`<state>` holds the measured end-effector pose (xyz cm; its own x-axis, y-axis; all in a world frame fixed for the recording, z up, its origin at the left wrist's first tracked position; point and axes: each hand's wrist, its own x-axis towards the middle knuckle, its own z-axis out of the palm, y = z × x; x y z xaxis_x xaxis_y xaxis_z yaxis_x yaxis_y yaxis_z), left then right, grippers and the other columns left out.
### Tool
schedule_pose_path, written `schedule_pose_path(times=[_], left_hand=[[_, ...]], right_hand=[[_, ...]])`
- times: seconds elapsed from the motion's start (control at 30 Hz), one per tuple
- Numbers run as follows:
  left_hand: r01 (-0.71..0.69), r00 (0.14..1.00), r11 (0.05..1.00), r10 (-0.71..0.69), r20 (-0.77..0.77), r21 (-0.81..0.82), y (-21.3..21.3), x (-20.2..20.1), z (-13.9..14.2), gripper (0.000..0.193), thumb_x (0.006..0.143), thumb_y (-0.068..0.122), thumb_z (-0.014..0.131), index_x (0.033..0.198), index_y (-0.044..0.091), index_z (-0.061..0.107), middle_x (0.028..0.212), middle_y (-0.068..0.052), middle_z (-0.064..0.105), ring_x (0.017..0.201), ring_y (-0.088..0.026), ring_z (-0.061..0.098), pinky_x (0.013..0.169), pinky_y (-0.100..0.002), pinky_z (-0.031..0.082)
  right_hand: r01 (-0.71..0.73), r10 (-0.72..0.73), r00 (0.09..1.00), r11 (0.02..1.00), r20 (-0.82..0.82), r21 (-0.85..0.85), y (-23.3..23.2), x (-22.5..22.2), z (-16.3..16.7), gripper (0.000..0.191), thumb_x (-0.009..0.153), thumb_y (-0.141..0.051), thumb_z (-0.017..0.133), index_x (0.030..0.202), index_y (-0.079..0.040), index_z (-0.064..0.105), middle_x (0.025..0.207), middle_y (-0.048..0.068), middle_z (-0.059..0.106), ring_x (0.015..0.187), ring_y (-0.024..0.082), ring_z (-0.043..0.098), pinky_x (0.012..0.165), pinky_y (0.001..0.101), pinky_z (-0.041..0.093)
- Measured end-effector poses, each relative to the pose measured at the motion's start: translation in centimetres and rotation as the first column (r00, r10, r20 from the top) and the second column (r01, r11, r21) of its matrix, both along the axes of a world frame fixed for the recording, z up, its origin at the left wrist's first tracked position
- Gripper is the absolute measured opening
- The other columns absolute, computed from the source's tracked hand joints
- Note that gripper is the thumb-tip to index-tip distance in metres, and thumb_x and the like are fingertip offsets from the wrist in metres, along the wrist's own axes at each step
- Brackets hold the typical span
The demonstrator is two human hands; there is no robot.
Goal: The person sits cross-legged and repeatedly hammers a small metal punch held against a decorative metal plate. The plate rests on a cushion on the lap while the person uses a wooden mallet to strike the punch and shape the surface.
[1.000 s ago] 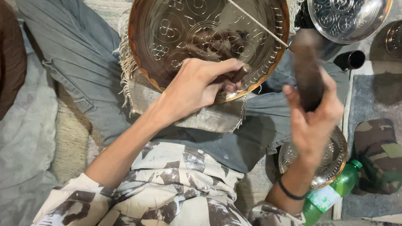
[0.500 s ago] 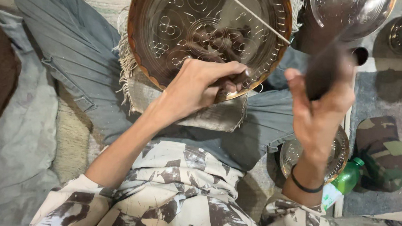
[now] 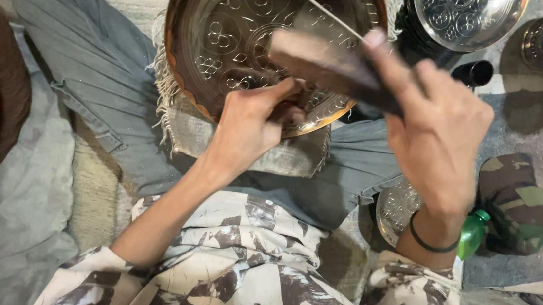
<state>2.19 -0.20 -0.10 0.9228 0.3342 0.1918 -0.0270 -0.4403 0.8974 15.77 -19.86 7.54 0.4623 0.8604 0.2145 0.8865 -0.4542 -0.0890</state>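
I see a round engraved copper tray (image 3: 229,36) at 12 o'clock, tilted on a fringed cloth pad across the lap. A dark wooden mallet (image 3: 332,69), blurred, lies roughly level over its rim at 1 o'clock.

A green plastic bottle (image 3: 473,233) lies at the lower right, on the ground beside the seated person's right knee. Only its green body shows; its lower part is hidden behind the person's right forearm and patterned sleeve, so its cap and full outline cannot be told. It touches or nearly touches a camouflage-patterned cloth bundle (image 3: 517,206) on its right, and sits just right of a small engraved silver metal dish (image 3: 395,207). Any label on the bottle is hidden in this view. No other package, sign or screen is visible in the scene.
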Motion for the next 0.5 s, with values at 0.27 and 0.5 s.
schedule_pose_path(times=[0.27,0.5], left_hand=[[-0.112,0.993,0.992,0.111,-0.026,-0.054,-0.6,-0.6,0.1,0.030,0.087,-0.004,0.070,0.116,0.005,0.067,0.096,-0.010,0.079,0.085,-0.022,0.080,0.074,-0.032,0.060],[-0.085,0.996,0.988,0.081,-0.037,-0.128,-0.7,-0.7,0.2,0.041,0.083,-0.009,0.061,0.121,0.006,0.068,0.094,-0.010,0.079,0.087,-0.021,0.082,0.074,-0.031,0.061]], right_hand=[[-0.073,0.073,0.996,0.997,-0.047,0.000,1.1,0.6,2.1,0.088,0.092,-0.003,0.078,0.160,-0.031,0.031,0.108,0.008,0.060,0.095,0.026,0.067,0.075,0.0379,0.051],[-0.019,0.020,1.000,0.998,-0.020,0.054,1.4,0.7,2.5,0.084,0.084,-0.005,0.079,0.157,-0.028,0.045,0.094,0.009,0.058,0.084,0.029,0.063,0.070,0.0400,0.048]])
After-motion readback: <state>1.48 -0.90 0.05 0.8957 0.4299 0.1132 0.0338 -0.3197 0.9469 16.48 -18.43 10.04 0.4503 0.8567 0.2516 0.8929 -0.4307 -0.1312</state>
